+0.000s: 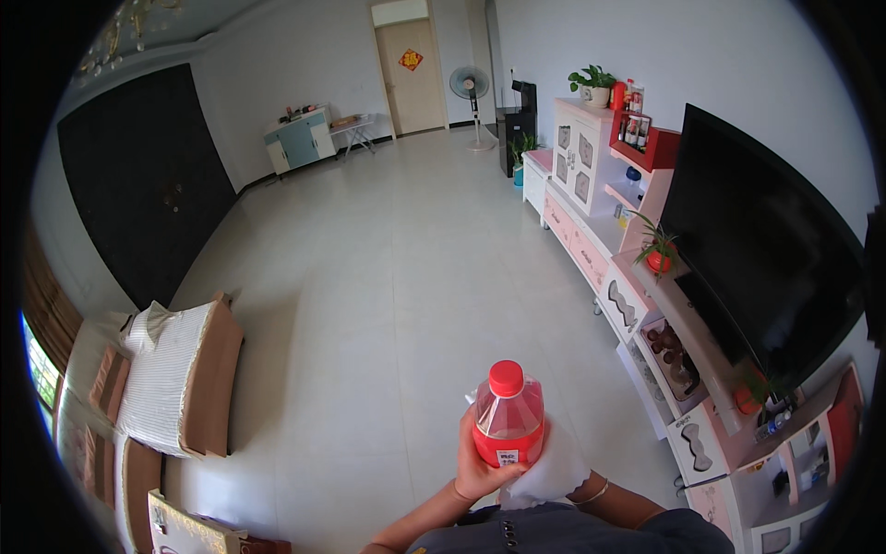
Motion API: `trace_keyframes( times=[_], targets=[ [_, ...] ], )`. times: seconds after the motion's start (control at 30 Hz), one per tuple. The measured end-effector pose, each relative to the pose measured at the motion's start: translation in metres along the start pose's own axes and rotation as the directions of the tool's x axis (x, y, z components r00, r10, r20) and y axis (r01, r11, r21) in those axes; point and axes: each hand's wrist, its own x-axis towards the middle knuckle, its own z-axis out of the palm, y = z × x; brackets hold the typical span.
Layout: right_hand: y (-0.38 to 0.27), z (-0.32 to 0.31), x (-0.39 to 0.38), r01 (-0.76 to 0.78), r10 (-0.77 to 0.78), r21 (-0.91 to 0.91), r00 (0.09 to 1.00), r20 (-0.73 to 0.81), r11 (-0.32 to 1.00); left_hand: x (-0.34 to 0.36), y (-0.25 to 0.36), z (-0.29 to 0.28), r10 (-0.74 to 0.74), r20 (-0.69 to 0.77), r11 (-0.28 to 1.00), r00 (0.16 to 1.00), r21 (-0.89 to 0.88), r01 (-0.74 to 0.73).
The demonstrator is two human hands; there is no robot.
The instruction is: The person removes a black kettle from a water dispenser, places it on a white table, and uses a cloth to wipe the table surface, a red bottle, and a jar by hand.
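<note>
Left hand [479,469] wraps around a red-capped plastic bottle [508,417], cap up, before the dark shirt [563,533]; white cloth or tissue [556,466] hides the right hand, its grip unclear.

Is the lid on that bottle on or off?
On: the red cap sits over the neck of the bottle, which the left hand grips.
</note>
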Motion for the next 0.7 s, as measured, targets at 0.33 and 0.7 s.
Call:
trace_keyframes(
  times=[0.33,0.7],
  targets=[
    [0.024,-0.049,0.191,0.118,-0.090,-0.216,0.987,0.135,0.969,0.140,-0.105,-0.081,0.151,-0.040,0.939,0.988,0.319,-0.131],
    [0.053,-0.114,0.389,-0.160,0.158,-0.049,0.986,-0.044,0.986,0.369,-0.200,-0.199,-0.233,0.514,0.935,0.825,0.352,0.045]
  ],
)
